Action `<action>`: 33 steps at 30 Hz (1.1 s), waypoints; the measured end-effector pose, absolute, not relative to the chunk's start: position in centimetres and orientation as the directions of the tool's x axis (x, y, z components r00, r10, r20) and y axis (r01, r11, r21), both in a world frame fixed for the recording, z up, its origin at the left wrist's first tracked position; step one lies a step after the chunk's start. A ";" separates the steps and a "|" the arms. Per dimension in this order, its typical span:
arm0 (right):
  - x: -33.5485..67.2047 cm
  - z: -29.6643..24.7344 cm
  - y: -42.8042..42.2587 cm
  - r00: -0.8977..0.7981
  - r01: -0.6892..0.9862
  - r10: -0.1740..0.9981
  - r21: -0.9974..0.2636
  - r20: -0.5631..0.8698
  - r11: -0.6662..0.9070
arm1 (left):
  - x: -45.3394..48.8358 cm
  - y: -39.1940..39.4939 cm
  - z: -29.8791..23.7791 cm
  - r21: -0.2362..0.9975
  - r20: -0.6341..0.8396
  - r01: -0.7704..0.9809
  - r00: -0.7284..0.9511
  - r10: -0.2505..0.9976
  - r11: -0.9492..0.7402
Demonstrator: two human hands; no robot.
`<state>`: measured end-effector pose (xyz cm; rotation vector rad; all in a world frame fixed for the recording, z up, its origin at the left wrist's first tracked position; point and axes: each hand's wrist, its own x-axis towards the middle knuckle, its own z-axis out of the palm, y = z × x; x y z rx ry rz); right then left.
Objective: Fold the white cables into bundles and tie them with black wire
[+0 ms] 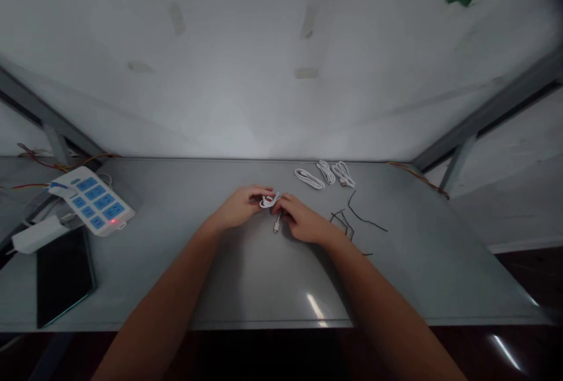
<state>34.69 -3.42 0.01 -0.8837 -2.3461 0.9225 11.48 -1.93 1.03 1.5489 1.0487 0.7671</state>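
Observation:
Both my hands meet over the middle of the grey table [246,287]. My left hand [240,207] pinches a small coiled white cable [269,200] from the left. My right hand [301,221] grips the same cable from the right, fingers closed. The cable's plug end [277,226] hangs down between my hands, just above the tabletop.
Three bundled white cables [325,174] lie at the back right. Loose black wire ties [356,217] are scattered right of my right hand. A white and blue power strip [93,200], a white adapter [37,235] and a dark tablet [64,275] sit at the left.

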 end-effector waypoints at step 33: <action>34.9 -0.1 -2.9 -0.501 0.425 0.820 -0.748 0.276 0.510 | 14.2 -0.4 -1.9 0.998 0.012 -0.069 -0.002 1.000 -0.013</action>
